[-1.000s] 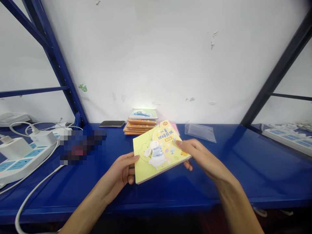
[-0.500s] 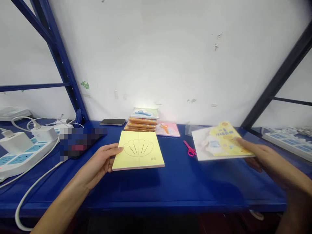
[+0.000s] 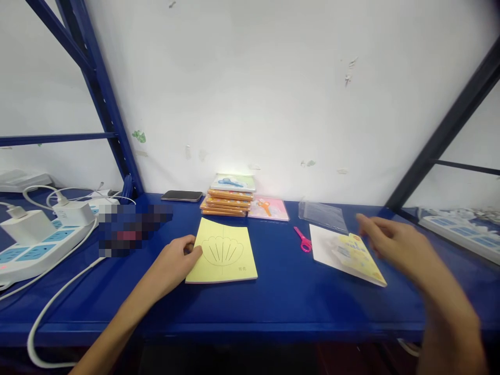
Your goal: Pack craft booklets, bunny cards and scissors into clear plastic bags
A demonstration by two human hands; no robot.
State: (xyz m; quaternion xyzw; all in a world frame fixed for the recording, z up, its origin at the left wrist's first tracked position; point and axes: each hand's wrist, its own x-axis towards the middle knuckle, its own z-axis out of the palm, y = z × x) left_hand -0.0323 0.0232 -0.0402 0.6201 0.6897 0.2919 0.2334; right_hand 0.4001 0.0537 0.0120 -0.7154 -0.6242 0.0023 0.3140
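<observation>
On the blue metal shelf (image 3: 273, 304), the left hand (image 3: 172, 265) touches the left edge of a yellow shell-outline booklet (image 3: 230, 258). The open right hand (image 3: 394, 245) hovers beside a white-and-yellow booklet (image 3: 347, 258). Pink scissors (image 3: 302, 239) lie between the booklets, and a stack of booklets (image 3: 226, 202) sits along the back edge.

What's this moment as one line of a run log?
left hand: on yellow shell-outline booklet | right hand: open, near white-and-yellow booklet | pink scissors: between
</observation>
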